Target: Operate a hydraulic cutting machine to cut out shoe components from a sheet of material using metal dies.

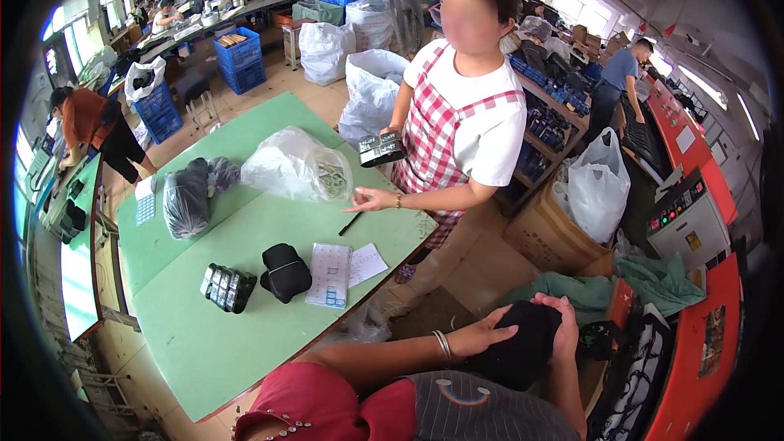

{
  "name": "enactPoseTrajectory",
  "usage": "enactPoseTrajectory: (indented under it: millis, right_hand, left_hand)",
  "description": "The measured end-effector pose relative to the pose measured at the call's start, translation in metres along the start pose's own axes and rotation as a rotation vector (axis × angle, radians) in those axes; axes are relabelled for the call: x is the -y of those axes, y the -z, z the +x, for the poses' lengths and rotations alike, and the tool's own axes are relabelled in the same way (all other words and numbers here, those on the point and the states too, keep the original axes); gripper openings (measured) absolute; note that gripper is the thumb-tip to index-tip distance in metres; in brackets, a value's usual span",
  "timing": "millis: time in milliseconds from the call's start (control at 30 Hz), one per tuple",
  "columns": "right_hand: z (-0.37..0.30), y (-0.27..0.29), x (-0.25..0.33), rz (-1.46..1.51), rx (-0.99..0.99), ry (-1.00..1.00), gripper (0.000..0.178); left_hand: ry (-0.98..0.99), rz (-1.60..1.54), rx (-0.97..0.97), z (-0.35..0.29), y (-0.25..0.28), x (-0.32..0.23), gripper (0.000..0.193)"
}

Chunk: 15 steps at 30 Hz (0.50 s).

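Note:
Both my hands are wrapped round a black cloth bundle [513, 351] in front of my body, off to the right of the green table. My left hand [482, 337], with silver bangles at the wrist, presses its near left side. Around its far right side curl the fingers of my right hand [563, 327]. The bundle's underside is hidden. On the table [188, 335] lie another black bundle [286, 273], tied round the middle, and a black stack with silvery bands [228, 287]. Beside them are an open notebook [329, 276] and a loose paper sheet [367, 265].
Across the table corner a person in a checked apron [457, 126] holds a dark banded bundle [381, 149]. A clear plastic bag [286, 165], a wrapped dark bundle [186, 198] and a black pen [350, 224] lie on the table. A cardboard box [543, 237] and a red-sided machine [710, 335] stand right.

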State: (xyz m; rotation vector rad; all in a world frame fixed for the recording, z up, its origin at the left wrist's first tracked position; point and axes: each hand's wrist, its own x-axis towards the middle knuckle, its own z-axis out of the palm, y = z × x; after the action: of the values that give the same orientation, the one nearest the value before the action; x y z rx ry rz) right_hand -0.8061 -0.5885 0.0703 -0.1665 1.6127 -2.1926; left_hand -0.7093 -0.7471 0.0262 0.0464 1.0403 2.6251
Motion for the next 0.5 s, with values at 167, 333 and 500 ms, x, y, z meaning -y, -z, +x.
enactPoseTrajectory:
  millis: [167, 333, 500]
  right_hand:
    - [-0.002, 0.004, -0.006, 0.067, 0.064, 0.096, 0.028]
    - [-0.002, 0.000, -0.009, 0.111, 0.105, 0.104, 0.024]
    - [0.001, 0.011, -0.012, 0.143, 0.128, 0.106, 0.026]
  left_hand:
    - [0.040, 0.076, -0.059, 0.000, 0.005, 0.003, 0.071]
    - [-0.079, 0.041, -0.053, -0.004, 0.007, 0.009, 0.065]
    - [-0.388, 0.356, -0.050, 0.005, 0.010, 0.017, 0.057]
